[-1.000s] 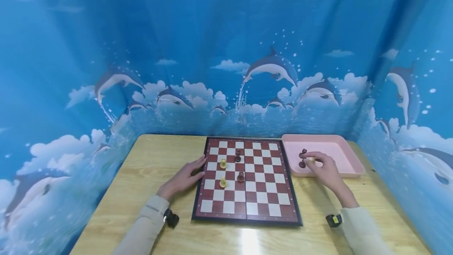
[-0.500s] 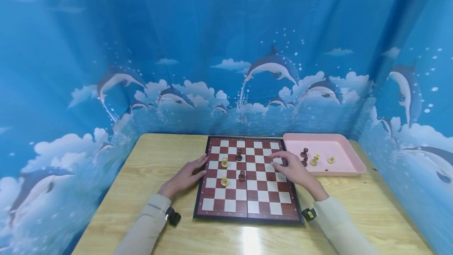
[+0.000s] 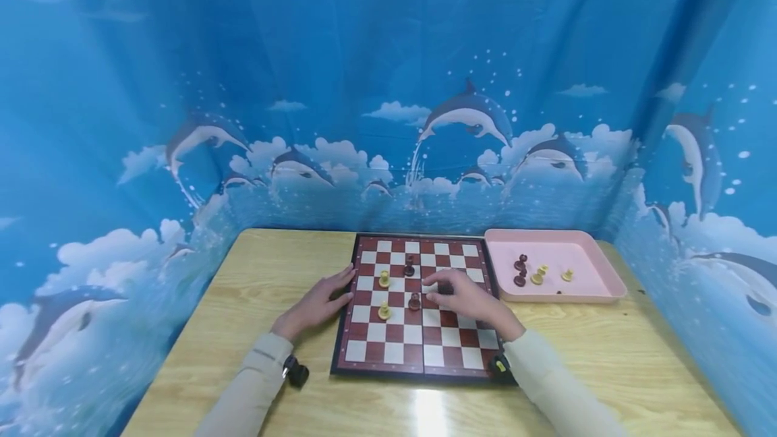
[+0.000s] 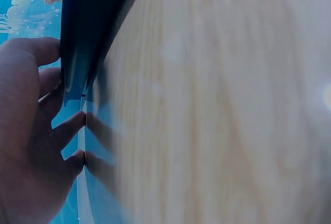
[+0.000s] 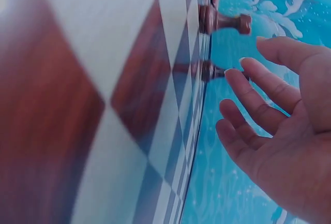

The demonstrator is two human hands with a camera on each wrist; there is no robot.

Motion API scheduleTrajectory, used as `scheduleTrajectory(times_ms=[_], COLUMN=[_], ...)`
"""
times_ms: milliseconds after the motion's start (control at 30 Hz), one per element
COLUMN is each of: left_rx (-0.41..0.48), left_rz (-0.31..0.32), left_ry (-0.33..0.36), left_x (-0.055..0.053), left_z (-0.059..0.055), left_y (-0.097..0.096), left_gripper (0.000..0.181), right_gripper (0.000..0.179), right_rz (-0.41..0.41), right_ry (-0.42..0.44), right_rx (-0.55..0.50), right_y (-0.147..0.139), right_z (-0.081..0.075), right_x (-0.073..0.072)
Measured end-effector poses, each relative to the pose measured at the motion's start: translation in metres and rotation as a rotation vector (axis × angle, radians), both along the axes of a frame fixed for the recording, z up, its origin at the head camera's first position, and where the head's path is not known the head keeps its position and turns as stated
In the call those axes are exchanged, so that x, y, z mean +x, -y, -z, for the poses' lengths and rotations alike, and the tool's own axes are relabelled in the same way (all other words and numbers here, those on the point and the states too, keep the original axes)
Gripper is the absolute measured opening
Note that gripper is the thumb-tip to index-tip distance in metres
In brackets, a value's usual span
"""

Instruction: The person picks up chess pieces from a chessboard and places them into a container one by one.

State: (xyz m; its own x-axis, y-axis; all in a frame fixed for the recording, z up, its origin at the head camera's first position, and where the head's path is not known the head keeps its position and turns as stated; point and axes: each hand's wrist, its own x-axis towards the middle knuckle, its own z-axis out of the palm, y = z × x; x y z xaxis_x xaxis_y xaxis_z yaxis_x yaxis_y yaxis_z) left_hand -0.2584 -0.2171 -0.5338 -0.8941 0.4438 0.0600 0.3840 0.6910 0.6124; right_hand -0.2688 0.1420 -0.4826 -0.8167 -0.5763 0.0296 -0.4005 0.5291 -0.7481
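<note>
The chessboard [image 3: 452,356] lies on the table with two dark and two gold chess pieces standing on its left half. My left hand [image 3: 318,301] rests at the board's left edge; in the left wrist view its fingers [image 4: 49,50] are right at the dark rim. Over the middle of the board is my right hand [image 3: 464,297], fingers loosely bent and holding nothing. Closest to it stands a dark rook [image 3: 414,301], also in the right wrist view. Farther back stands another dark piece [image 3: 409,266]. The gold pieces, a far one [image 3: 384,279] and a near one [image 3: 384,311], stand left of these.
A pink tray [image 3: 597,265] stands beside the board's back right corner. It holds dark pieces [image 3: 520,280] on its left side, with gold pieces [image 3: 567,276] to their right. A blue dolphin-print curtain [image 3: 388,208] closes off the table's back.
My right hand has left the pink tray and moved left across the board to beside the dark rook. My left hand has stayed at the board's edge. The pieces on the board look unmoved.
</note>
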Motion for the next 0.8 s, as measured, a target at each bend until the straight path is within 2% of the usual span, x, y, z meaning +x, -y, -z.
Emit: scheduleTrajectory(times_ms=[133, 300, 533, 800], left_rx=[0.009, 0.024, 0.024, 0.024], left_rz=[-0.005, 0.000, -0.010, -0.003], left_ry=[0.005, 0.000, 0.020, 0.022], left_x=[0.001, 0.002, 0.001, 0.000], left_z=[0.000, -0.001, 0.000, 0.000], left_y=[0.001, 0.000, 0.001, 0.002], left_gripper=[0.060, 0.059, 0.060, 0.060], right_gripper=[0.030, 0.028, 0.018, 0.012], right_rz=[-0.045, -0.045, -0.106, -0.097], right_ry=[0.016, 0.029, 0.012, 0.016], right_rx=[0.015, 0.016, -0.008, 0.005], right_y=[0.009, 0.016, 0.020, 0.024], right_z=[0.003, 0.006, 0.008, 0.008], right_x=[0.000, -0.001, -0.003, -0.004])
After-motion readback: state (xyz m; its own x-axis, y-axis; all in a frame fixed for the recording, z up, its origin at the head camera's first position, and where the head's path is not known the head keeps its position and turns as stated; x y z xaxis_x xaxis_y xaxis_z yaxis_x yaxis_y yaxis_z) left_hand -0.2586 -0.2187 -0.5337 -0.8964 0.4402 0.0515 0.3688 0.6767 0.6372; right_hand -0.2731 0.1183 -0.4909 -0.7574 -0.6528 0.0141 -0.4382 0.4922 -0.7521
